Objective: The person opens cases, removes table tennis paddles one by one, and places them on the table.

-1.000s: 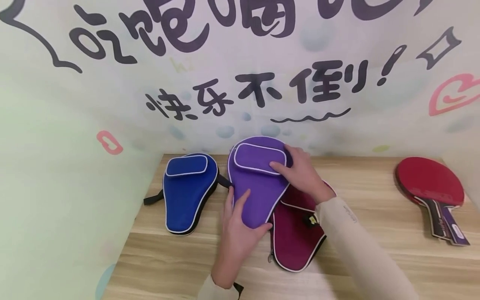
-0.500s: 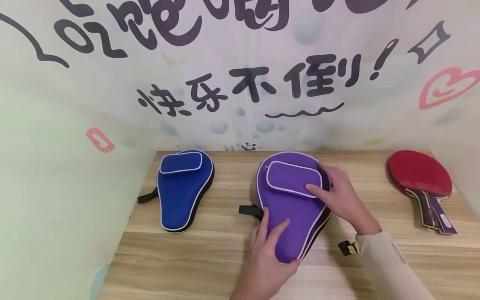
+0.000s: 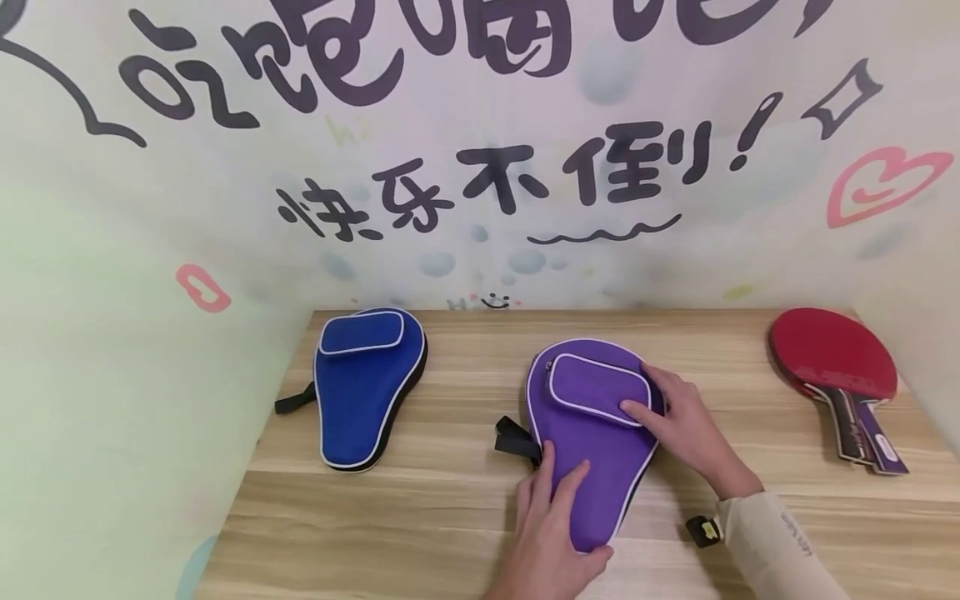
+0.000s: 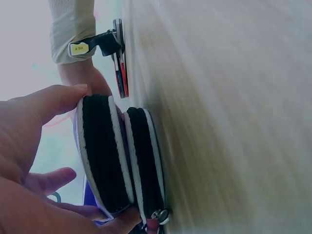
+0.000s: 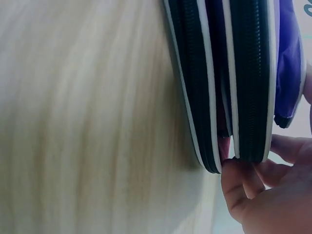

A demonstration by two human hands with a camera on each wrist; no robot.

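A purple table tennis bat case (image 3: 603, 450) with white piping and a small front pocket lies over a maroon bat case (image 5: 224, 146). In the head view the purple one covers the maroon one; both wrist views show their black zipped sides stacked. My left hand (image 3: 551, 529) grips the narrow handle end of the purple case, thumb on one side and fingers on the other. At the upper right edge, my right hand (image 3: 690, 425) pinches the same case, its thumb on the pocket and its fingers around the rim. Black straps (image 3: 516, 439) stick out on the left.
A blue bat case (image 3: 363, 392) lies to the left on the wooden table (image 3: 360, 542). Toward the right lie red table tennis bats (image 3: 832, 354), overlapping. Behind the table rises a white wall (image 3: 420, 108) with printed characters.
Both hands have carried the purple case rightward and down toward me, and it has come to lie over the maroon case. The blue case and the bats stay put.
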